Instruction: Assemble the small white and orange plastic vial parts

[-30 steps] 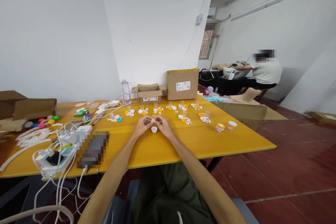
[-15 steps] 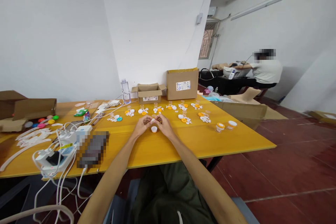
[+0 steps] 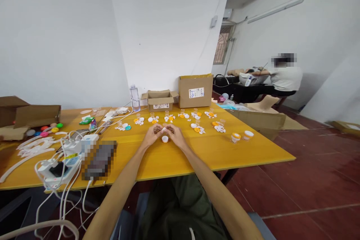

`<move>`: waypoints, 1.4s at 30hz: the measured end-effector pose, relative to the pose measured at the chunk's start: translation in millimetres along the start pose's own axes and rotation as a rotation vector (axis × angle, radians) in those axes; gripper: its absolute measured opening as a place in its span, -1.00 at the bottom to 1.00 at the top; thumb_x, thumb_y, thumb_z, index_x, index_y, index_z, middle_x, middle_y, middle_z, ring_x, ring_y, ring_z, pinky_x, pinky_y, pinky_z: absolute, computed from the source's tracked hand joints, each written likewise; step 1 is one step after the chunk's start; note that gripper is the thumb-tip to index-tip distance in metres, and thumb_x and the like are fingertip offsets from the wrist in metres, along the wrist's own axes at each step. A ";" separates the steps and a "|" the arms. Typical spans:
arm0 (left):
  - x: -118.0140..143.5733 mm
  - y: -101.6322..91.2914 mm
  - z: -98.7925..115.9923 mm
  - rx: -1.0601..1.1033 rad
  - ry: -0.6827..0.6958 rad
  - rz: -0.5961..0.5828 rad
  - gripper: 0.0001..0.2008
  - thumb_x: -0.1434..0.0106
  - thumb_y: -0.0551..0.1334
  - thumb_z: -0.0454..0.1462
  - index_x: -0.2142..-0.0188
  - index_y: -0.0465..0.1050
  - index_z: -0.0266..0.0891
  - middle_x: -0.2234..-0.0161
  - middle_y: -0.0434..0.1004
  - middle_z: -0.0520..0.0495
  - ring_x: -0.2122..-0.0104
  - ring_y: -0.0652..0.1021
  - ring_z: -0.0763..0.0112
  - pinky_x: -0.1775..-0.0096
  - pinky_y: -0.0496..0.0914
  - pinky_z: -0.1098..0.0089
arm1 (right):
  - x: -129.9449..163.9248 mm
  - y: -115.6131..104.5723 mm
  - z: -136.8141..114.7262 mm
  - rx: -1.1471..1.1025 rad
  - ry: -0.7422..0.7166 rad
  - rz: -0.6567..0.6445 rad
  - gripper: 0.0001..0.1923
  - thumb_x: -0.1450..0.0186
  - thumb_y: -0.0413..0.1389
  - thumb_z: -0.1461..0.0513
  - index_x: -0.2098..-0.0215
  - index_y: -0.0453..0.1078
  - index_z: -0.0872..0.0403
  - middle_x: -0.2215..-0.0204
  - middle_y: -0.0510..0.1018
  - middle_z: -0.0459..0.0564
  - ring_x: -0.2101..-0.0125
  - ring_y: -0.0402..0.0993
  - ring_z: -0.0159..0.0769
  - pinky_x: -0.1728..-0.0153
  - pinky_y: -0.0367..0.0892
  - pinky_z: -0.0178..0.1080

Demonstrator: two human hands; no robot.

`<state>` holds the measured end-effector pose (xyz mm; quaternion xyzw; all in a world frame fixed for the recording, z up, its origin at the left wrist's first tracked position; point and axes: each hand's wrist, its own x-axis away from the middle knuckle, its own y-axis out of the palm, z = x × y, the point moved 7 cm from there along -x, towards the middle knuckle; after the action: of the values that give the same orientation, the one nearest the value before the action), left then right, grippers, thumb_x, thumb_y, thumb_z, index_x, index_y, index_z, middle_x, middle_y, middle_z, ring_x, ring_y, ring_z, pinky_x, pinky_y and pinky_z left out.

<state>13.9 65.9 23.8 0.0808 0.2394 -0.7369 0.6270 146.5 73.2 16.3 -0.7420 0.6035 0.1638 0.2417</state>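
Note:
My left hand (image 3: 152, 135) and my right hand (image 3: 176, 135) meet fingertip to fingertip over the middle of the table. Pinched between them is a small white plastic piece (image 3: 165, 130), mostly covered by my fingers, so its exact shape does not show. Right below my fingers stands a small round white-topped container (image 3: 165, 139) on the wood. Beyond my hands lie several little groups of white and orange plastic parts, each with a clear cup; one such group (image 3: 198, 128) is to the right of my right hand. Two lidded clear jars, one orange-rimmed (image 3: 235, 137) and one white-lidded (image 3: 248, 135), stand farther right.
An open carton (image 3: 160, 102) and a larger closed box (image 3: 196, 92) stand at the back, beside a clear bottle (image 3: 134, 98). Power strips with cables (image 3: 66, 168) and a dark, blurred-out device (image 3: 100, 160) occupy the left side. Another person (image 3: 285, 75) sits across the room.
Both hands stay almost in place, with the fingers shifting slightly around the white piece. The container below and the table's parts look unmoved.

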 end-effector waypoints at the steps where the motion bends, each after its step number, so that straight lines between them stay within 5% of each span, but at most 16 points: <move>1: 0.2 -0.3 -1.0 -0.002 -0.002 0.004 -0.65 -0.07 0.40 -0.01 0.38 0.45 -0.22 0.40 0.55 -0.01 0.35 0.54 0.37 0.22 0.42 0.37 | 0.2 -0.2 -0.8 0.003 -0.003 0.002 -0.82 -0.22 0.14 0.08 0.36 0.44 0.02 0.37 0.60 -0.07 0.38 0.50 -0.27 0.29 0.40 -0.24; 42: 0.2 -1.5 -1.6 -0.058 0.040 -0.016 -0.76 -0.12 0.36 -0.10 0.43 0.44 -0.22 0.44 0.53 0.03 0.40 0.51 0.40 0.25 0.42 0.37 | 2.1 -1.3 -7.0 0.047 -0.001 0.019 -0.85 -0.21 0.13 0.12 0.40 0.42 0.03 0.43 0.58 -0.10 0.45 0.46 -0.30 0.32 0.37 -0.26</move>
<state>12.1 66.6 22.7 0.0755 0.2737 -0.7329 0.6183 147.9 67.8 21.2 -0.7302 0.6141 0.1524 0.2578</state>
